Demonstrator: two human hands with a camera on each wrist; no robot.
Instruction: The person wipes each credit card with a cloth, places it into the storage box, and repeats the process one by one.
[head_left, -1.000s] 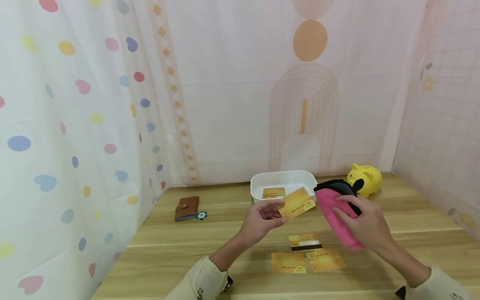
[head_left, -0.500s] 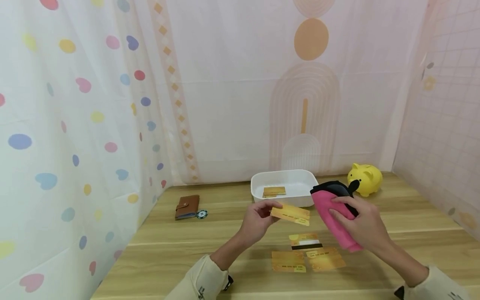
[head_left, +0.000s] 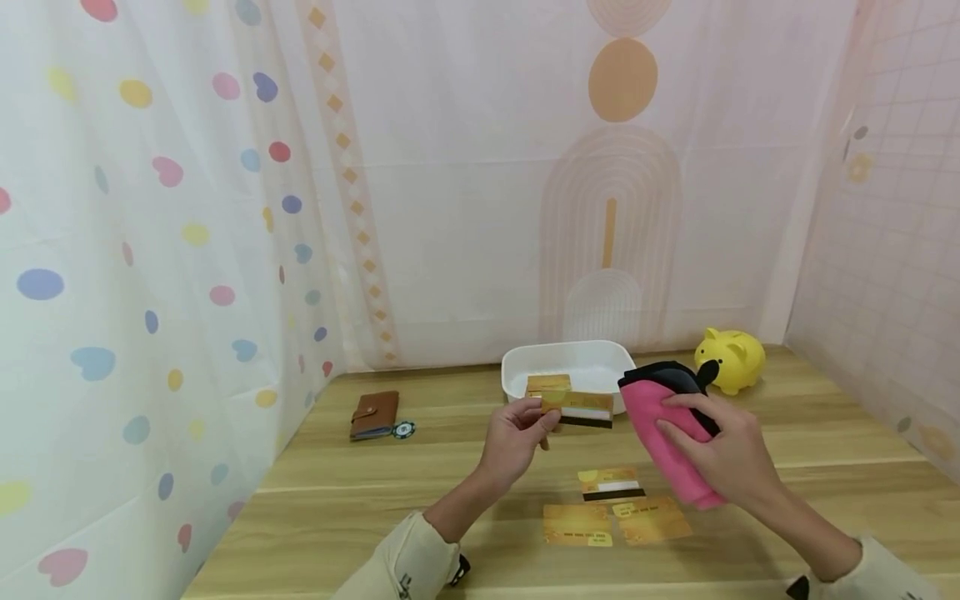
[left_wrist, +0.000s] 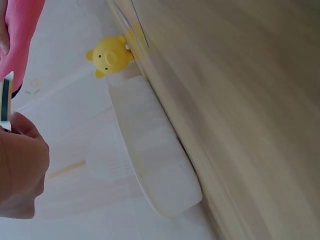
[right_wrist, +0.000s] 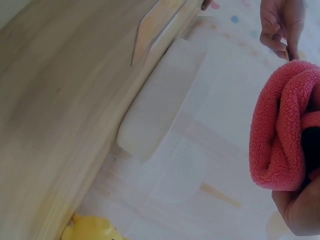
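A gold card [head_left: 588,402] hangs in the air over the middle of the table [head_left: 315,517], striped side showing; the left hand [head_left: 513,437] pinches it at one end between thumb and fingers; just beside it, the right hand [head_left: 727,442] grasps a folded pink fleecy cloth [head_left: 663,425] with black in its folds; below them, towards the table's front edge, lie three loose cards [head_left: 577,525], one stripe-up; by the back edge stands a white tub [head_left: 600,354], with gold cards inside; a yellow piggy bank [head_left: 731,362] sits near the back right corner; towards the back left corner, a brown wallet [head_left: 378,412] lies just beside a poker chip [head_left: 403,430].
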